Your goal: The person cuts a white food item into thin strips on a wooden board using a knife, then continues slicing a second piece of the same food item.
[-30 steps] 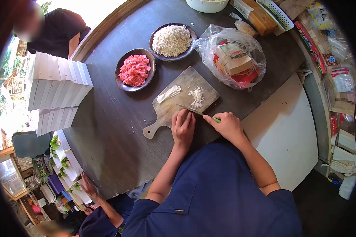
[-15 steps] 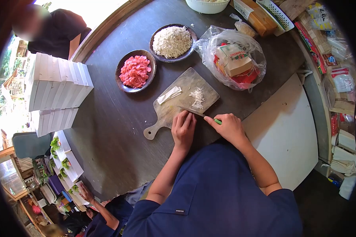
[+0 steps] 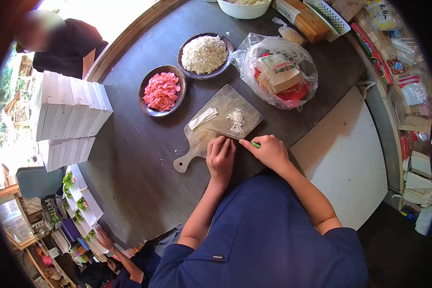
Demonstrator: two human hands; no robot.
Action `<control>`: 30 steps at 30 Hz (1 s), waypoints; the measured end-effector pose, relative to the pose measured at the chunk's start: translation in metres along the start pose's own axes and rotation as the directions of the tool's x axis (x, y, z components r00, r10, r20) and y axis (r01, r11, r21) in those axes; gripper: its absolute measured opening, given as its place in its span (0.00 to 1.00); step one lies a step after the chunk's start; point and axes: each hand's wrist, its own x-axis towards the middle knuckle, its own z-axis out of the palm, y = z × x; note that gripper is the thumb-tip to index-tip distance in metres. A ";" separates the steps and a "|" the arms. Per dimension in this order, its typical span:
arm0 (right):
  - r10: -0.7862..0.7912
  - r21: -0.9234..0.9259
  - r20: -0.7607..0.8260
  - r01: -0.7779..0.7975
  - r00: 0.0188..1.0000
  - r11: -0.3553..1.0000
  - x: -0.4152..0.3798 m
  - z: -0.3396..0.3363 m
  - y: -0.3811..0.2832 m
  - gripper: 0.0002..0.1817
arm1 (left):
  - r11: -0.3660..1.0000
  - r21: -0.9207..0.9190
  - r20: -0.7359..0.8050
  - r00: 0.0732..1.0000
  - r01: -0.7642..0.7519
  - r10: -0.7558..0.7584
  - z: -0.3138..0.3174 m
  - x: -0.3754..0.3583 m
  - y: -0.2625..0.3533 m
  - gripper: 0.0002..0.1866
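Note:
A wooden cutting board [image 3: 204, 133] with a holed handle lies on the dark table in front of me. My right hand [image 3: 270, 152] grips a knife [image 3: 256, 145] by its green handle. The blade points left across the board, close to my left fingertips. Bent and pressed together, the fingers of my left hand [image 3: 220, 157] rest at the board's near edge; whatever lies under them is hidden. Beyond the blade are a small pile of thin white shreds [image 3: 236, 120] and, further left, some flat white strips [image 3: 203, 118].
Behind the board stand a bowl of pink slices [image 3: 162, 91], a bowl of white shreds [image 3: 204, 54] and a plastic bag [image 3: 285, 74] with packets. White boxes [image 3: 72, 108] are stacked left. Another person's hand [image 3: 104, 238] is near white trays with greens; one more person stands behind the table.
My right hand and the knife have shifted slightly left, nearer to my left hand. My left hand stays at the same part of the board. The whole view has moved a little.

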 end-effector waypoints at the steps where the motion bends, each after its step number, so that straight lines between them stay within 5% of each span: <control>1: 0.001 0.002 -0.003 -0.001 1.000 1.000 0.001 0.000 0.001 0.36 | 1.000 -0.005 -0.010 1.000 0.005 -0.005 0.000 0.000 0.000 0.12; 6: 0.076 -0.057 0.111 -0.070 0.991 0.996 -0.002 -0.021 -0.010 0.35 | 1.000 -0.009 -0.008 1.000 0.017 -0.017 -0.001 0.000 -0.001 0.11; 30: 0.049 -0.092 0.065 -0.042 0.997 0.995 0.005 -0.011 -0.009 0.36 | 1.000 -0.019 -0.012 1.000 0.025 -0.026 -0.002 0.001 0.001 0.11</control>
